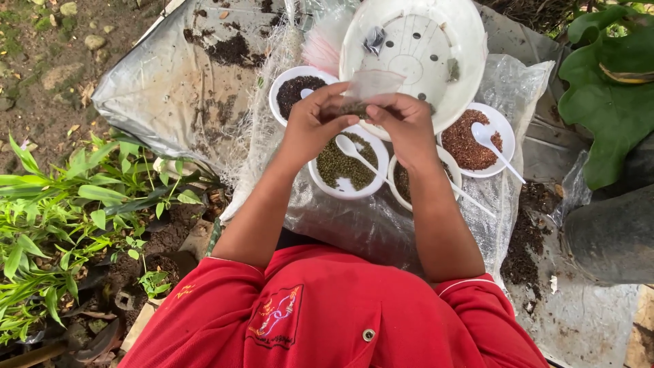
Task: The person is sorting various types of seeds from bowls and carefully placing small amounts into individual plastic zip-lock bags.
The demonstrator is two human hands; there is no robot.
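My left hand [312,123] and my right hand [407,125] both pinch a small clear plastic bag [370,87] with a little greenish material at its bottom, held above the bowls. Below it sits a white bowl of green seeds [338,168] with a white plastic spoon [354,150]. A bowl of dark grains [293,90] lies behind my left hand. A bowl of reddish-brown seeds [465,142] with a spoon [497,150] sits to the right. Under my right wrist a fourth bowl [402,182] is partly hidden. A large white perforated pot [419,51] stands behind.
A clear plastic sheet [381,225] lies under the bowls, on a grey tarp [170,82] scattered with dark soil. Green leafy plants [61,218] grow at the left. Large leaves [610,88] and a dark pot [610,235] stand at the right.
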